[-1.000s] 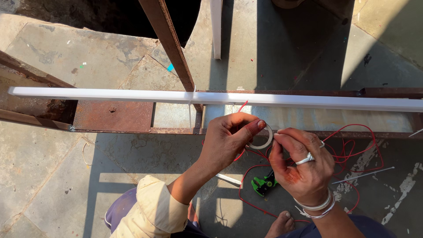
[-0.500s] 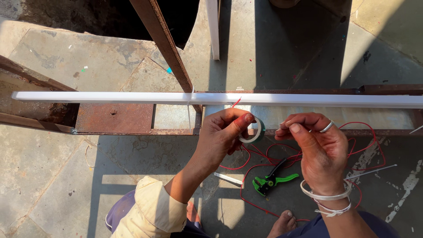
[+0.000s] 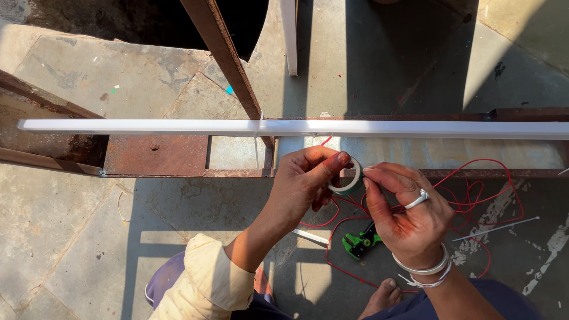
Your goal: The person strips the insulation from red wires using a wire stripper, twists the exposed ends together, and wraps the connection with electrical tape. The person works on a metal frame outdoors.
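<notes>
Left hand (image 3: 305,181) grips a tape roll (image 3: 348,181) below the white strip (image 3: 367,128), right hand (image 3: 409,213) pinching at its edge; no tape pulled yet, red wire (image 3: 492,204) lies loose.

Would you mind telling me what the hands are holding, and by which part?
The left hand pinches a small roll of tape by its rim, thumb on top. The right hand picks at the roll's edge.

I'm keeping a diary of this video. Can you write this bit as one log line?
left hand: holds tape roll | right hand: fingertips at the roll | above: white strip | floor: red wire, green pliers
</notes>
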